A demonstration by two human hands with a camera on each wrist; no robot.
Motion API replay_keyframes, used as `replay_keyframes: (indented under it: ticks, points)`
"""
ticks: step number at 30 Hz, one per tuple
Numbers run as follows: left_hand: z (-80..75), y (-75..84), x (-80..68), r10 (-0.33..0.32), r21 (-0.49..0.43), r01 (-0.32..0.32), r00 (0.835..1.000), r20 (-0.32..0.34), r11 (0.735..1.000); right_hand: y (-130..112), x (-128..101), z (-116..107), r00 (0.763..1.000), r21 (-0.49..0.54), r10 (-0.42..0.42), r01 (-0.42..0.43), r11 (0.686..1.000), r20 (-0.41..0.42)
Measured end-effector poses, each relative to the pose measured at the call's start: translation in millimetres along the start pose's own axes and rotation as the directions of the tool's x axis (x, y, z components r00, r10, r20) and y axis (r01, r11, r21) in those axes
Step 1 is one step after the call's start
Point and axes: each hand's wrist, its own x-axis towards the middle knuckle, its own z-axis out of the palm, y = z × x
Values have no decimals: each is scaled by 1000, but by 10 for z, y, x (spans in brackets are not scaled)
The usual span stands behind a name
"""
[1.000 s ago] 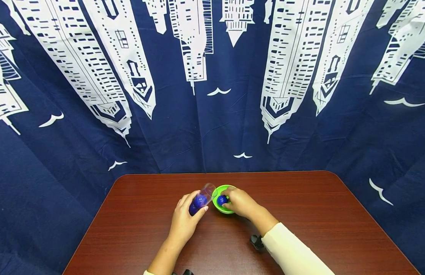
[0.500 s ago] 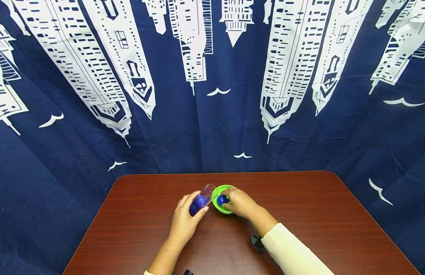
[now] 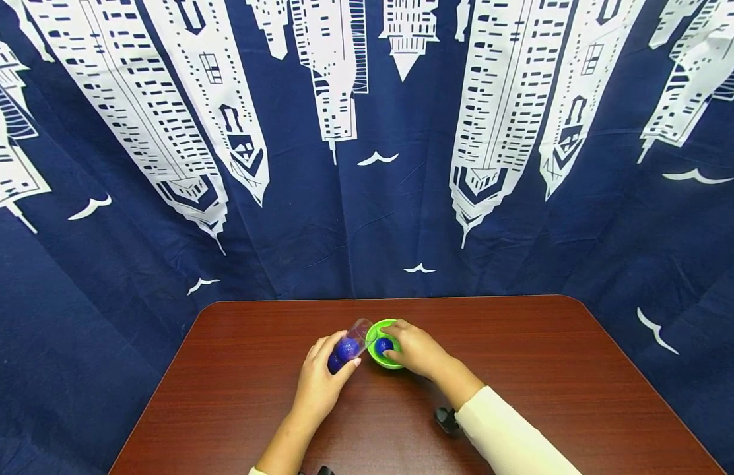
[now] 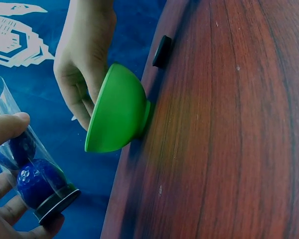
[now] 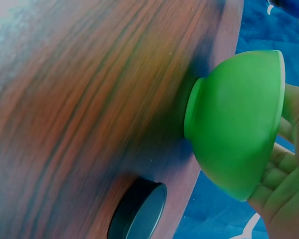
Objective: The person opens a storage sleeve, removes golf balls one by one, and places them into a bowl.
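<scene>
My left hand [image 3: 319, 379] grips a clear plastic tube [image 3: 361, 333], tilted with its mouth toward the bowl. Two blue golf balls [image 4: 37, 181] show inside the tube, above its black end cap [image 4: 57, 204]. To the right stands a lime green bowl [image 3: 375, 359] on the table, the tube's mouth overlapping its rim in the head view. Another blue golf ball [image 3: 383, 346] lies in the bowl. Over the bowl's right side is my right hand [image 3: 420, 349], index finger and thumb spread around that ball, with a gap above it. In the wrist views the bowl's wall hides the fingertips.
On the brown table [image 3: 224, 382], a round black cap [image 5: 142, 211] lies near the bowl, seen in both wrist views. A dark blue cloth [image 3: 379, 224] with white buildings hangs behind the table's far edge.
My right hand's fingers have spread a little wider, the upper ones lifting from the ball in the bowl. The left hand and tube have barely shifted.
</scene>
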Motion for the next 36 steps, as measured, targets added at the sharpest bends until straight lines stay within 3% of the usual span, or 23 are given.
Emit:
replay_keyframes:
  ticks: [11,20,30,36]
  points:
    - [-19,-14,-7,16,18,-16,1000,-20,1000,-4,-72,-58,985,145,46,-22,989,-166]
    - [-57,-19,27,30,34,-28,998,-57,999,-4,-169,-172,973,272,48,15,962,-224]
    - [-41,-3,3,144,126,-135,987,-69,983,-100,-254,-244,958,368,28,82,926,-284]
    - [-51,8,-3,174,184,-154,980,-94,971,-174,-300,-277,951,409,31,103,907,-308]
